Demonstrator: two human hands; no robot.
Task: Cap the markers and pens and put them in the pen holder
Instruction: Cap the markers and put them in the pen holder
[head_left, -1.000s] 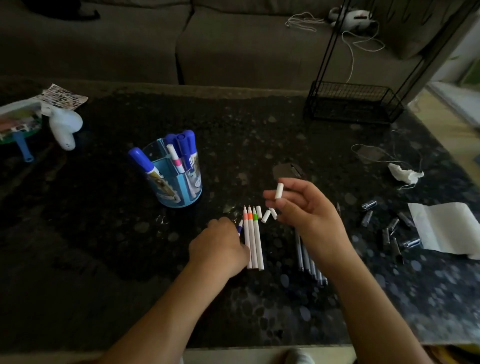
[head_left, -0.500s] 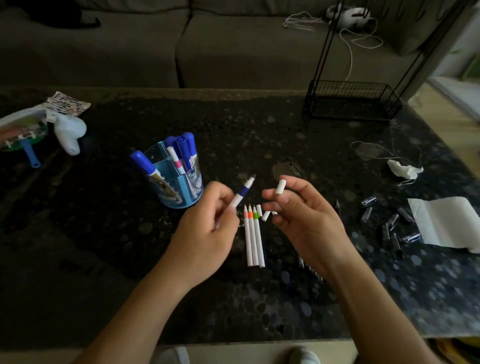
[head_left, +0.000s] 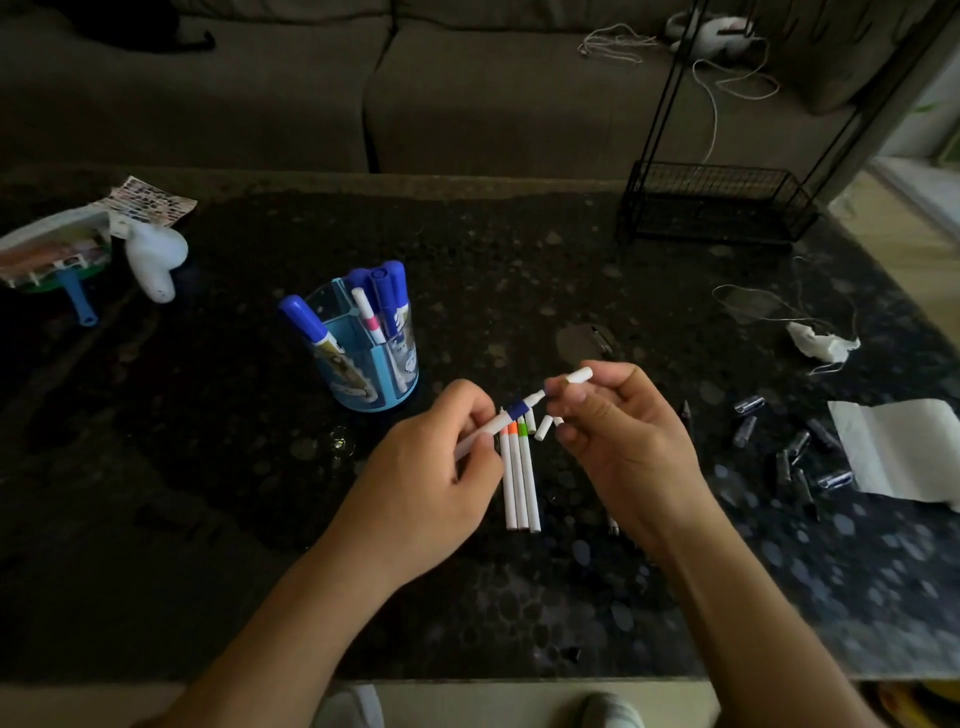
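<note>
While several markers (head_left: 387, 283) are stood in the pen holder (head_left: 363, 376), a blue-banded pen (head_left: 515, 410) is gripped in the left hand (head_left: 431, 483) and is being capped with a white cap (head_left: 579, 375) pinched by the right hand (head_left: 623, 447), three pens (head_left: 519, 483) being left uncapped on the table (head_left: 234, 519).

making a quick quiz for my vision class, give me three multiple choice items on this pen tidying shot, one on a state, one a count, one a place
1. The right hand:
A lies flat and open
B pinches a white cap
C is a fist holding nothing

2. White pens lying side by side on the table:
A one
B six
C three

3. The pen holder stands:
A left of and beyond the left hand
B right of the right hand
C between the two hands

1 B: its fingertips pinch the cap.
2 C: three lie together between the hands.
3 A: it stands up-left of the hand that holds the blue-banded pen.
</note>
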